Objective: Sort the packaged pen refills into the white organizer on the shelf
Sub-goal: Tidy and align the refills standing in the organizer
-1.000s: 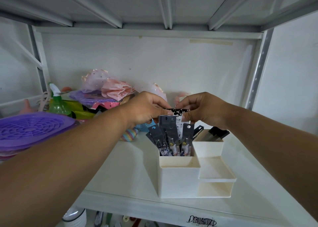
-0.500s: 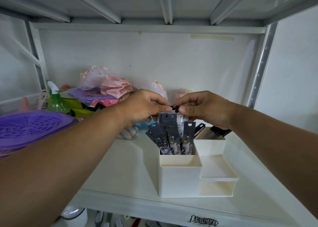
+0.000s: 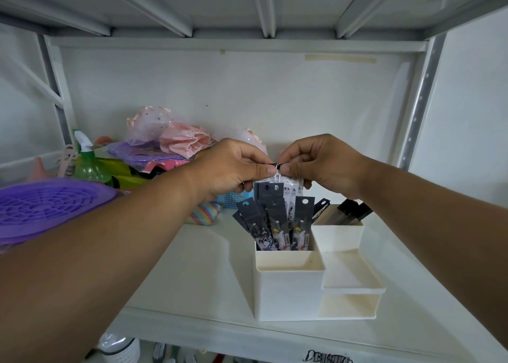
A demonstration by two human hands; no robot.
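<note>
A white organizer (image 3: pixel 288 294) stands on the shelf, right of centre. Several dark packaged pen refills (image 3: pixel 275 222) stand upright in its rear left compartment. Above them, my left hand (image 3: pixel 231 167) and my right hand (image 3: pixel 321 161) meet, both pinching the top edge of white refill packs (image 3: pixel 291 189) that hang over that compartment. A small black bit shows between my fingertips. Dark items (image 3: pixel 346 211) stick out of the rear right compartment. The front compartments look empty.
A purple perforated lid (image 3: pixel 46 208) lies at the left. Behind it stand a green spray bottle (image 3: pixel 88 161), pink and purple bags (image 3: pixel 170 139) and a small blue basket (image 3: pixel 236 197). A metal upright (image 3: pixel 415 115) bounds the shelf on the right.
My hands have drawn closer together, from about a pack's width apart to nearly touching. The white packs still hang above the organizer.
</note>
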